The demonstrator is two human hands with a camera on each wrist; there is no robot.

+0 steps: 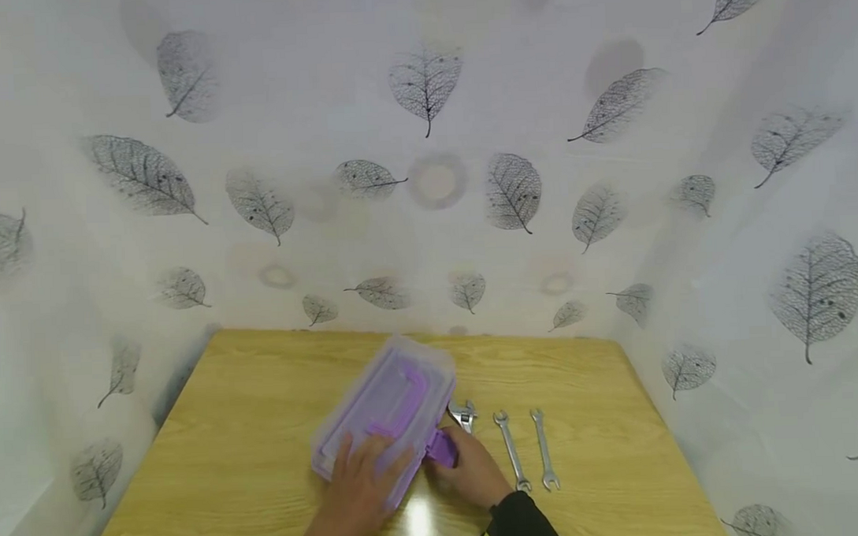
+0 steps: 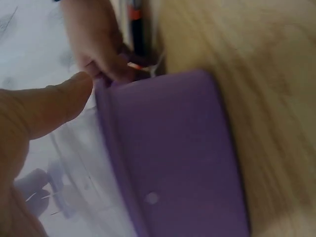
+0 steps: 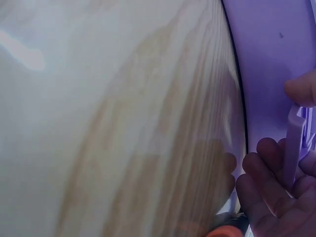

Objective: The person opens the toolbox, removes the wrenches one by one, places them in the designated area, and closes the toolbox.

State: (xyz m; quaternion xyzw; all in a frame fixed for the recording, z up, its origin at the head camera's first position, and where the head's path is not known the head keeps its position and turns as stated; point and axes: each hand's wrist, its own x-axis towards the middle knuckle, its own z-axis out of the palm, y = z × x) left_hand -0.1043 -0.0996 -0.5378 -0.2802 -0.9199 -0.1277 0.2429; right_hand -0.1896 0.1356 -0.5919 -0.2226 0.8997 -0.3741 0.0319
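Note:
A purple plastic storage box [image 1: 376,388] with a translucent lid and a purple carrying handle [image 1: 414,406] lies slantwise on the table. My left hand [image 1: 359,491] rests on the lid near its front end, fingers spread. In the left wrist view its thumb lies along the lid's edge, above the purple box wall [image 2: 168,148]. At the box's right side my right hand [image 1: 475,467] holds the purple latch [image 1: 442,449]. The right wrist view has this latch flap [image 3: 295,143] swung out from the wall, between thumb and curled fingers. What the box contains cannot be made out.
Right of the box lie an adjustable wrench [image 1: 464,415], partly hidden by the right hand, and two open-end wrenches [image 1: 512,450]. An orange-and-black handle [image 2: 136,29] shows beyond the box. A leaf-patterned curtain [image 1: 434,220] surrounds the wooden table [image 1: 262,376].

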